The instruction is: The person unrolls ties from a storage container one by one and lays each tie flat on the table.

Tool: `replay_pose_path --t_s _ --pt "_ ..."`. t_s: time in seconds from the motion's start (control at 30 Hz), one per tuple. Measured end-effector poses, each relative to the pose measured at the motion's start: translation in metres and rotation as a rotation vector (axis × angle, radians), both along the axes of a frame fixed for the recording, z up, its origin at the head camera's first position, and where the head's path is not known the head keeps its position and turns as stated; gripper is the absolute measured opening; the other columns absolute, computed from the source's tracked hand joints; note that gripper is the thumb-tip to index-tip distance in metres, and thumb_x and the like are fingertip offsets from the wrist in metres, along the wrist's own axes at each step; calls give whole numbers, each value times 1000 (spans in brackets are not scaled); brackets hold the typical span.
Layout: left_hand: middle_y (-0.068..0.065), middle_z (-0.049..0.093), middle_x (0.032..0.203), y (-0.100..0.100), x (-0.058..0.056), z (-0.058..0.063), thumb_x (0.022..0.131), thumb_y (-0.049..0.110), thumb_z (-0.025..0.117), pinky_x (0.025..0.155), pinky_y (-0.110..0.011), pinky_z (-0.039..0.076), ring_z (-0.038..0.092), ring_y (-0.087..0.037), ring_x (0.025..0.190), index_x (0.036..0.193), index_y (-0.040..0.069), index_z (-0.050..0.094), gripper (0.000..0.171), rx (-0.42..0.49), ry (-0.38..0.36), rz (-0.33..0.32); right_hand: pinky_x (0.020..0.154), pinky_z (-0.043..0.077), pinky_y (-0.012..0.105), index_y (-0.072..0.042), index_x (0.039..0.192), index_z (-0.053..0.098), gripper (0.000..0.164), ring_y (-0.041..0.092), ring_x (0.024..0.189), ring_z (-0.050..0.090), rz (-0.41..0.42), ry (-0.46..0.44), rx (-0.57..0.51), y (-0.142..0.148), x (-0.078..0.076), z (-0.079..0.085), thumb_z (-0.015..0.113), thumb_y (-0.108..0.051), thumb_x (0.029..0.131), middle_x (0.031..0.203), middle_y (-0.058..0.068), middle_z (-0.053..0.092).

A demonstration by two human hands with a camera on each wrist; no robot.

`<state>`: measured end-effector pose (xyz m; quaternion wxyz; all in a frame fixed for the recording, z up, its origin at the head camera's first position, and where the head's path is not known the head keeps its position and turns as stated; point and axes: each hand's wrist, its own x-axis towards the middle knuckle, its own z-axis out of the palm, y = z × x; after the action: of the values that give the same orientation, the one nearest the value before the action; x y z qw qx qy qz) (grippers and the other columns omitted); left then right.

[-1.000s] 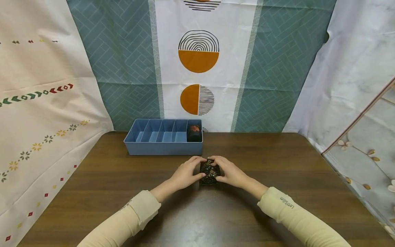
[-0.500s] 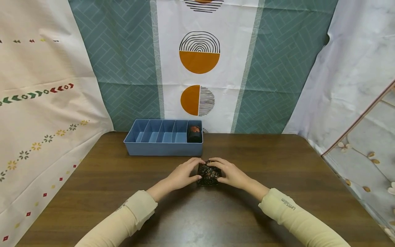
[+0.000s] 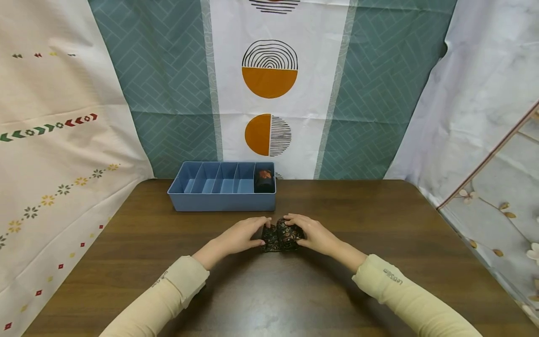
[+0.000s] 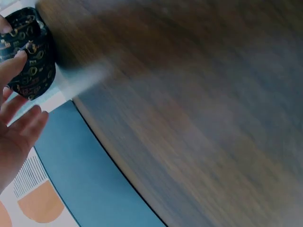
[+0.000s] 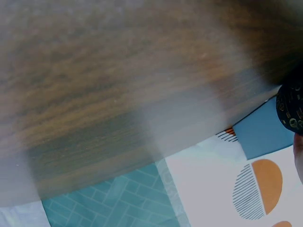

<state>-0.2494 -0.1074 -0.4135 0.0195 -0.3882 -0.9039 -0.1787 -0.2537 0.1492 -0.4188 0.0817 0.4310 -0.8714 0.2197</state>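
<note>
Black cloth (image 3: 281,237) printed with small gold and orange figures lies on the brown wooden table (image 3: 379,224), near the middle and a little toward the near edge, just in front of the blue tray (image 3: 222,202). Both hands are on it. The right hand (image 3: 313,234) curls its fingers over the cloth's right part and grasps it, the fabric bunched up under the fingertips. The left hand (image 3: 240,235) meets the cloth from the left with fingers fairly straight and loose, fingertips touching the left edge; in the left wrist view the same hand (image 4: 16,127) shows spread, relaxed fingers with one tip resting against the rolled dark cloth (image 4: 28,54). The right wrist view is blurred and catches only a sliver of the cloth (image 5: 291,106) at its right edge, so it adds nothing about the grip.

The tray sits on the far side of the table, left of centre, close to the hanging backdrop. Thin walls divide it into several narrow compartments side by side. Its rightmost compartment holds a dark rolled bundle (image 3: 264,179) with an orange mark on top. Cream sleeves (image 3: 391,285) cover both forearms. Behind the table hangs a teal and white curtain (image 3: 269,89) with orange half-circles.
</note>
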Motion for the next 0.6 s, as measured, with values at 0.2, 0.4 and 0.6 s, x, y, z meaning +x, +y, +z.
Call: replay_pose_path --t_s 0.2,0.4,0.6 --pt "-8 60 124 -7 -4 -2 85 12 69 98 -42 46 55 -29 119 125 7 55 42 3 -24 -60 88 53 40 -6 128 54 60 30 118 56 10 6 21 3 0 1 77 2 73 134 15 53" --pt "-12 63 123 -9 -6 -2 88 4 63 103 -43 43 51 -33 125 117 6 65 30 -111 28 -94 83 54 37 -14 134 52 64 26 108 60 10 50 121 6 0 2 77 -4 75 130 11 51" --pt "-15 59 129 -6 -3 1 83 -4 54 105 -46 40 51 -32 125 118 5 66 38 -181 -26 -69 92 51 41 -11 129 55 60 28 120 53 6 80 171 6 0 4 79 -7 75 137 13 47"
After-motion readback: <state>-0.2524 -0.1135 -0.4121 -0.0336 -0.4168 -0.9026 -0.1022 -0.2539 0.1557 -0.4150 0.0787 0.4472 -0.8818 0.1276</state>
